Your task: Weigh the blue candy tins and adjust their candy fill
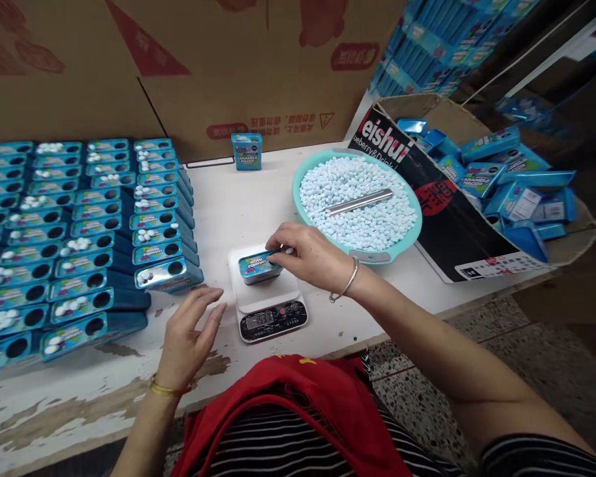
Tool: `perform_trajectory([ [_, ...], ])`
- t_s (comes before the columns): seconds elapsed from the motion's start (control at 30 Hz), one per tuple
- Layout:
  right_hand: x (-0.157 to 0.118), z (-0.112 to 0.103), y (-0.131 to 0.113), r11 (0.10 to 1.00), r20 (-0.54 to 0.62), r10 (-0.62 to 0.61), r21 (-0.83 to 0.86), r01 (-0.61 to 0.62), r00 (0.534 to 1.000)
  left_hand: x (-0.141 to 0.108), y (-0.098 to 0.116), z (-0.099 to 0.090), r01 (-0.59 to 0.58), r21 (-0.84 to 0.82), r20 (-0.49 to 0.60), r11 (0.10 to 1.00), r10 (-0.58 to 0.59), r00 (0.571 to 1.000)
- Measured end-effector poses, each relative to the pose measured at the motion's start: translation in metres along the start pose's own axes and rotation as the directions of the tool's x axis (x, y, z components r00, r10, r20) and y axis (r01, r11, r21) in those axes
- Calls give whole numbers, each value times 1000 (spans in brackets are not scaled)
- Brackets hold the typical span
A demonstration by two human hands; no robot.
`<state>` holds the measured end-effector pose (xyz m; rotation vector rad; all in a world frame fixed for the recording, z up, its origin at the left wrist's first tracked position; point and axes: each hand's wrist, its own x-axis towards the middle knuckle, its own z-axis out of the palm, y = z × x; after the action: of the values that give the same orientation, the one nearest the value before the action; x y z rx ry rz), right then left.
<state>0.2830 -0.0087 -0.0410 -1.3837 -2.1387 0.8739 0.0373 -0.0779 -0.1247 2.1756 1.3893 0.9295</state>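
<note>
A blue candy tin (255,268) lies on the white plate of a small digital scale (265,301), whose display is lit. My right hand (310,255) is over the tin's right end, thumb and fingers pinched together. A bit of white, which looks like candy, shows between them; the fingers hide the tin's opening. My left hand (191,334) holds nothing, its fingers apart, just left of the scale. Behind my right hand, a turquoise basin (300,202) is full of small white candies (357,179), with a metal scoop (360,202) lying on them.
Rows of blue tins (87,281) with round openings fill the left, several with white candies on top. One tin (247,152) stands upright at the back by a cardboard wall (278,66). A cardboard box (427,103) of jumbled tins sits right, beside a black printed panel (427,192).
</note>
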Motion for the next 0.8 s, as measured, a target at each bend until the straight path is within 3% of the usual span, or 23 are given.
perform_trajectory([
  [0.07,0,-1,1,995,-41,8,104,-4,999,1,-1,0,-3,-8,-5,1000,3,1000],
  [0.13,-2,-5,7,943,-83,83,328,-51,993,0,-2,-1,5,-12,-10,1000,-5,1000],
  [0.2,-6,-10,17,786,-90,228,604,-129,969,-1,-4,-2,17,-12,-20,1000,-18,1000],
  [0.27,-12,-16,30,571,-50,385,798,-195,922,-3,-6,-2,24,-9,-28,1000,-24,999],
  [0.33,-20,-20,42,421,-6,487,878,-228,873,-3,-7,-1,25,-9,-26,1000,-25,999],
  [0.37,-24,-21,47,389,12,510,888,-243,860,-3,-8,0,23,-10,-23,1000,-23,999],
  [0.43,-31,-21,51,400,31,507,877,-267,862,-3,-8,2,18,-12,-24,1000,-18,1000],
  [0.63,-31,-13,35,613,-49,353,767,-191,934,-1,-7,2,17,-12,-22,1000,-17,1000],
  [0.8,-23,-8,23,628,-37,354,750,-208,935,-3,-7,2,22,-10,-27,1000,-23,999],
])
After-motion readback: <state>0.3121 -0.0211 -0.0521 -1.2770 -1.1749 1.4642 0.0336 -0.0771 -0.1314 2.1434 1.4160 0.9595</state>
